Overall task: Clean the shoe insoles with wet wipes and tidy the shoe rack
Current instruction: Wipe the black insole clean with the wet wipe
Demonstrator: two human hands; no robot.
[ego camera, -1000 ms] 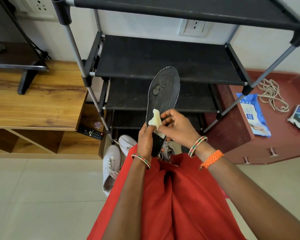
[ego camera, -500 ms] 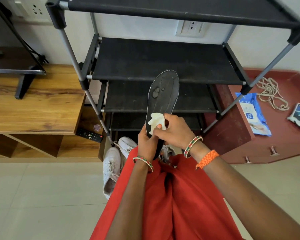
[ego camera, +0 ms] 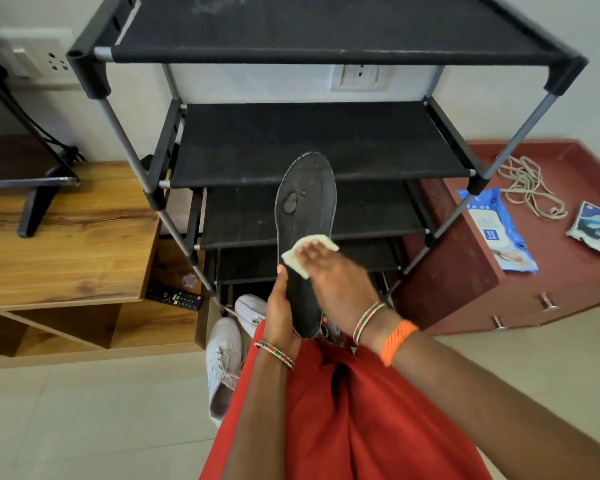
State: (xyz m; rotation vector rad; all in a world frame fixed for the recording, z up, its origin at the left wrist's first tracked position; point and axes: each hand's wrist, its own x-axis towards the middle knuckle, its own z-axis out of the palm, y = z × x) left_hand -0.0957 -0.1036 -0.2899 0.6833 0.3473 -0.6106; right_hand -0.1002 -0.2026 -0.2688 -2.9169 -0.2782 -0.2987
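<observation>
A dark grey insole stands upright in front of the black shoe rack, toe end up, with wet blotches near its top. My left hand grips its lower heel end from the left. My right hand lies flat across the insole's middle and presses a pale wet wipe against it. Two white sneakers lie on the floor at the rack's foot, partly hidden by my arms. A blue wet-wipe pack rests on the red cabinet at the right.
A wooden TV unit stands left of the rack, with a black remote on its lower ledge. On the red cabinet lie a coiled rope and a small packet. Red cloth covers my lap.
The wipe, bunched in my fingers before, is now spread flat under my right hand on the insole. My left hand has shifted lower on the heel end. The camera has tilted.
</observation>
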